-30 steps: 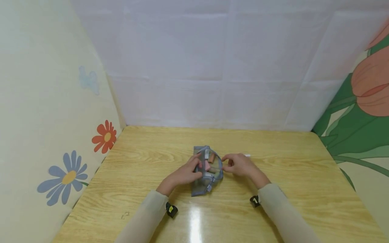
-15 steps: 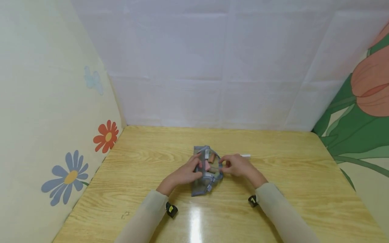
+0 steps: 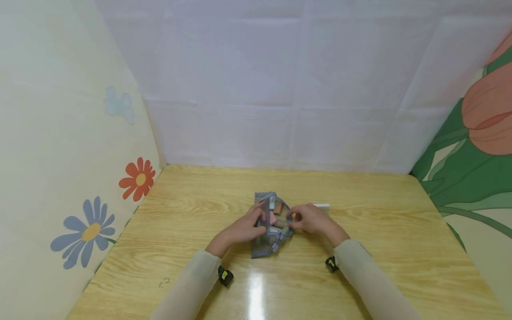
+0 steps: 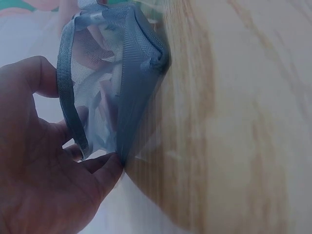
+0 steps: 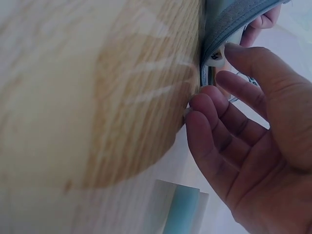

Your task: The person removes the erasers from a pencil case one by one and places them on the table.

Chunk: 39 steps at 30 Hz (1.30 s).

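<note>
A grey-blue mesh zip pouch (image 3: 262, 246) lies on the table, its zipped side gaping to the right. Inside show a pink block (image 3: 273, 218), an orange-brown block (image 3: 278, 208) and pale and greenish pieces. My left hand (image 3: 246, 226) grips the pouch's left side, thumb at its lower corner in the left wrist view, other fingers partly behind the mesh. At the opening's right edge, my right hand (image 3: 314, 219) pinches the zipper border (image 5: 234, 24) between thumb and fingers. In the right wrist view its other fingers curl close to the tabletop.
A white-and-teal oblong (image 5: 181, 207), seen as a white strip (image 3: 322, 206) from the head, lies just beyond my right hand. The wooden table (image 3: 380, 213) ends at a white sheet (image 3: 292, 89) behind, with flower-printed walls at both sides.
My right hand has moved slightly left onto the pouch's opening edge, uncovering more of the white strip. My left hand keeps its place on the pouch.
</note>
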Motion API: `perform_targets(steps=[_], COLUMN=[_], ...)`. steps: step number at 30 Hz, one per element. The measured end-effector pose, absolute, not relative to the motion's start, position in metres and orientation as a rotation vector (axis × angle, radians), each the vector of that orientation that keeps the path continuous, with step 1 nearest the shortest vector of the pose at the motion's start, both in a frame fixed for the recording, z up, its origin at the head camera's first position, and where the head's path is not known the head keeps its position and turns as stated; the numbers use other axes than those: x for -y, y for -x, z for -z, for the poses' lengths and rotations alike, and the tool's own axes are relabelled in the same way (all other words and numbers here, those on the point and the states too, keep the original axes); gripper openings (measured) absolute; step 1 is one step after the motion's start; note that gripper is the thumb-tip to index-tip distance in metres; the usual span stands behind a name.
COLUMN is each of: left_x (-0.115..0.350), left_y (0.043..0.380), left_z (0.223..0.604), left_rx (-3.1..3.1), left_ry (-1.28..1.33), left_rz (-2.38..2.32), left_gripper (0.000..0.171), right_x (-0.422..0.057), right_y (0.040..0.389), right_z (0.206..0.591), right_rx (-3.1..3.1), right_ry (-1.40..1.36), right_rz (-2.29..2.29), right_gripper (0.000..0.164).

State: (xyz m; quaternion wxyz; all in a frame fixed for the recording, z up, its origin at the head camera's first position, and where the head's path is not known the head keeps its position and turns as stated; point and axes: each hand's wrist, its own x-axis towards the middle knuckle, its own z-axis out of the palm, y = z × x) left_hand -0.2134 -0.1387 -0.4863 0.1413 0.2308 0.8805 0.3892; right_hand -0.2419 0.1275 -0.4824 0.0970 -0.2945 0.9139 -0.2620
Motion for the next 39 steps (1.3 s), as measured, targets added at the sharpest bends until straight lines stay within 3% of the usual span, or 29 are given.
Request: perform_targets(steps=[13, 39], left_x=[0.14, 0.142], left_y=[0.215, 0.214], left_z=[0.487, 0.486], left_rx=[-2.539, -2.551], left_ry=[-0.676, -0.695], left_rz=[-1.127, -1.117], left_gripper=[0.02, 0.02], right_x=[-0.123, -0.114], right_y=[0.242, 0.238], right_z=[0.481, 0.482], right_rx=[-2.646, -2.761], right_ry=[0.928, 0.93], right_rz=[0.746, 0.679], right_gripper=[0.019, 0.026])
